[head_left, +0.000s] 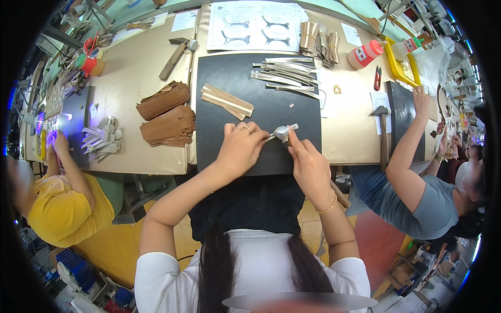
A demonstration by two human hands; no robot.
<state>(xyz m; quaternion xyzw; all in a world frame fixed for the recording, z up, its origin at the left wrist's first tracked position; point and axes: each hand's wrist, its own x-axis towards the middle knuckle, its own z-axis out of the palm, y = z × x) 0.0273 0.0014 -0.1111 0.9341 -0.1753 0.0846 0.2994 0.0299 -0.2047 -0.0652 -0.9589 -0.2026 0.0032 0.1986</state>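
Note:
Over the black work mat, my left hand is closed, pinching a narrow pale strip between thumb and fingers. My right hand is wrapped round a hammer, whose wooden handle end shows beyond my wrist. The grey hammer head is at the strip, near its far end; whether they touch I cannot tell. Ahead of my left hand lie several tan and cream strips. A heap of pale, metallic-looking strips is at the mat's far right.
Brown leather pieces are stacked left of the mat, beside white round-ended pieces. Hammers lie on both sides. A pattern sheet, strip bundles, a red bottle and red snips sit farther back. Co-workers sit either side.

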